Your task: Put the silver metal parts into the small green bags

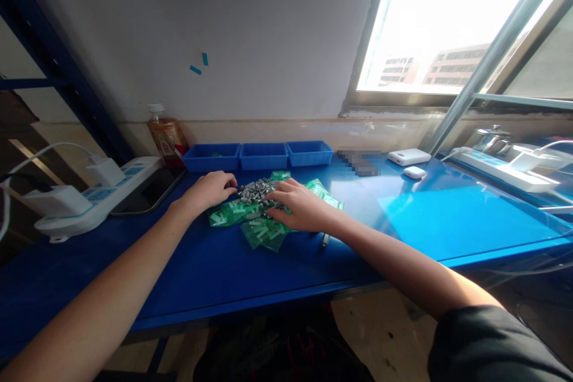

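Observation:
A heap of small grey metal pieces [257, 191] lies on the blue tabletop, with several green plastic bags [264, 233] of small pale pieces around and under it. My left hand [209, 190] rests at the heap's left edge, fingers loosely bent and apart, nothing visible in them. Over the right side of the heap is my right hand [301, 206], its thumb and fingers apart and touching the metal pieces; what lies under its palm is hidden. One loose metal piece [324, 240] sits below my right wrist.
Three blue bins [264, 156] line the wall behind the heap. On the left are a bottle [165, 134], a phone [145, 191] and a power strip [96, 197] with plugs. A white box [408, 157], a small white case [414, 173] and another power strip [505, 170] stand right.

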`<state>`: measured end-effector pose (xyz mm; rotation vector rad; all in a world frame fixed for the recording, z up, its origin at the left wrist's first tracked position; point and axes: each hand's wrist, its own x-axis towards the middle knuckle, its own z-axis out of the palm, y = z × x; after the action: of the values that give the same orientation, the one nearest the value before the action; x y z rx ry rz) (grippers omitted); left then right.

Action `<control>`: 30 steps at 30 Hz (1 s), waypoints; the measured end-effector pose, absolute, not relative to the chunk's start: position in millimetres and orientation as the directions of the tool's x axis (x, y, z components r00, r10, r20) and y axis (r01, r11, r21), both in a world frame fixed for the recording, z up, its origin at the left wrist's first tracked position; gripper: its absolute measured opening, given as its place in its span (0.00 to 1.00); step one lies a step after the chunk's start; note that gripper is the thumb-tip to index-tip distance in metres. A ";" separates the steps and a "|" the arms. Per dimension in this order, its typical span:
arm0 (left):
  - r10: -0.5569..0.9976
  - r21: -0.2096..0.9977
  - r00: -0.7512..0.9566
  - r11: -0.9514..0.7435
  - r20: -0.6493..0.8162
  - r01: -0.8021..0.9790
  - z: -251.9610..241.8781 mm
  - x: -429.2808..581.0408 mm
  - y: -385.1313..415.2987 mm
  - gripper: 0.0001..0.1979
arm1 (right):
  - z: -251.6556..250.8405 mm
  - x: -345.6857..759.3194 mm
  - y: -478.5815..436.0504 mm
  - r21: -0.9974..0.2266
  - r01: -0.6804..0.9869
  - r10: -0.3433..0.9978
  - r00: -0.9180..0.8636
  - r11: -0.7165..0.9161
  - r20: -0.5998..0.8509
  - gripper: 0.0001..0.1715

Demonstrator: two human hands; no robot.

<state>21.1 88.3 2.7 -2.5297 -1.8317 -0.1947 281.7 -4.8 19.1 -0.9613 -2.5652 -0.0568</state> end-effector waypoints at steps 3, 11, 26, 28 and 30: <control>0.952 0.100 0.228 -0.251 0.203 0.963 1.2 19.5 88.6 0.20 | 19.0 281.7 -5.0 -0.099 0.643 0.627 -0.682 0.759 0.377 0.19; 0.955 0.081 0.238 -0.255 0.178 0.964 -3.5 15.2 98.9 0.14 | 18.6 281.5 -5.2 -0.104 0.643 0.628 -0.682 0.759 0.374 0.19; 0.906 0.784 0.279 -0.416 0.318 0.461 32.0 111.2 11.3 0.22 | 11.9 276.4 3.6 -0.291 0.698 0.685 -0.386 0.655 0.618 0.11; 0.904 0.756 0.258 -0.426 0.340 0.496 29.4 111.6 10.0 0.21 | 10.1 273.8 2.9 -0.314 0.698 0.696 -0.362 0.643 0.621 0.08; 0.899 0.741 0.251 -0.437 0.358 0.510 25.7 110.1 11.7 0.19 | 8.4 271.4 2.0 -0.330 0.702 0.700 -0.332 0.631 0.633 0.06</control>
<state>110.1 11.7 25.7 -2.8236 -1.7630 -1.4776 271.4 2.0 8.4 -1.0927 -2.0774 -0.0039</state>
